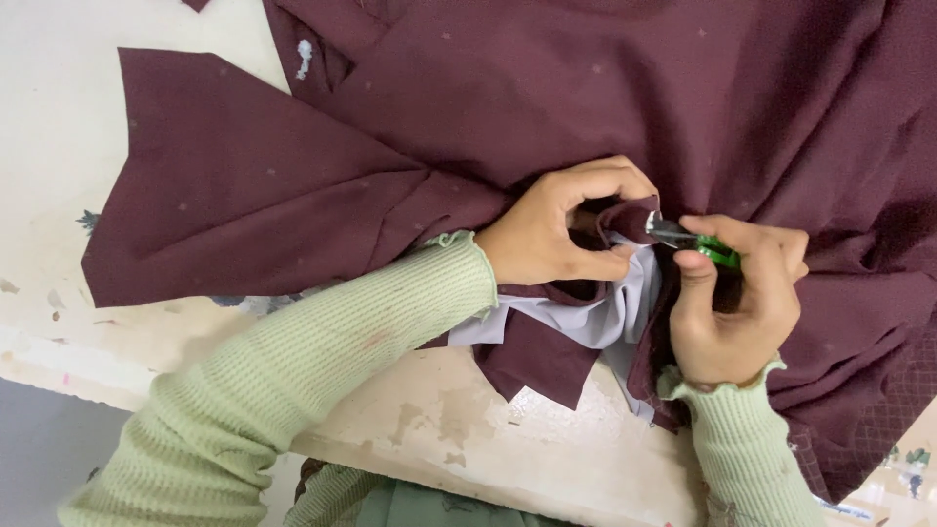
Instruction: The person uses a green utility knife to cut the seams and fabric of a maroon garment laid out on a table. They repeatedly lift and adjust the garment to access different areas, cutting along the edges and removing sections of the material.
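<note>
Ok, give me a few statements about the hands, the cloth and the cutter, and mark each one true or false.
1. The left hand pinches a fold of the maroon fabric. True.
2. The right hand holds a red-handled pair of scissors. False: it holds a small green-handled thread snipper.
3. The snipper's metal tip points toward the fold pinched by the left hand. True.
4. Both sleeves are dark blue. False: the sleeves are light green ribbed knit.
5. A pale lilac lining shows under the maroon fabric near the hands. True.
6. The fabric lies on a bare black table. False: the table is cream and worn.
</note>
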